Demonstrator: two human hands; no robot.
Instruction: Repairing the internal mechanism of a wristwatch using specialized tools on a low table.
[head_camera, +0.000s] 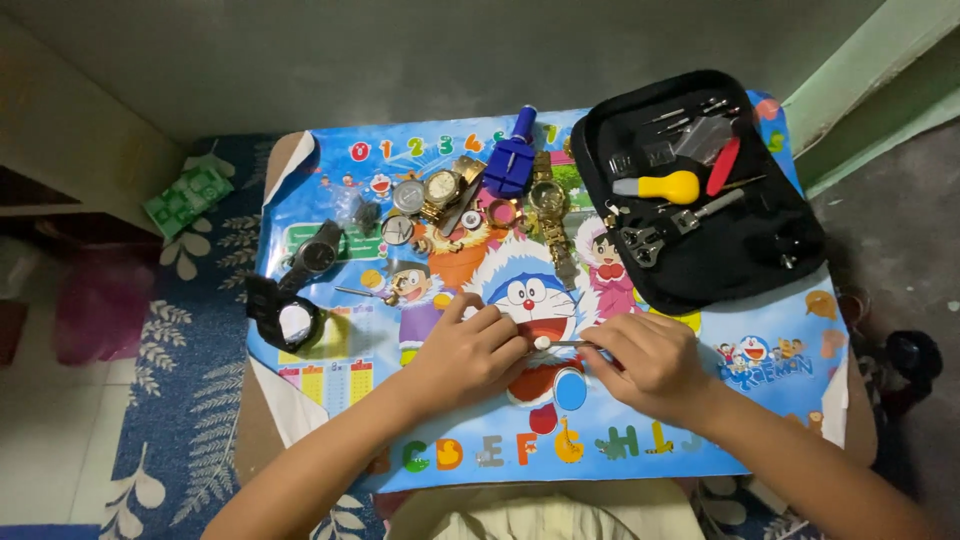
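Lying over a small low surface (262, 440), a bright cartoon-printed plastic mat (780, 330). Pinching a tiny round white-faced watch part (541, 342) at mat centre, left hand (470, 352) closed. Gripping a thin metal tool (570, 343) beside it, right hand (650, 365). Sitting above the mat centre, gold wristwatches (445, 190); up-right, an open black zip tool case (700, 190).

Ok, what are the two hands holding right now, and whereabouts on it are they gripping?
The right hand pinches a thin metal tool by its rear end, tip pointing left. The left hand pinches a small round whitish part at that tip; what exactly it is cannot be told.
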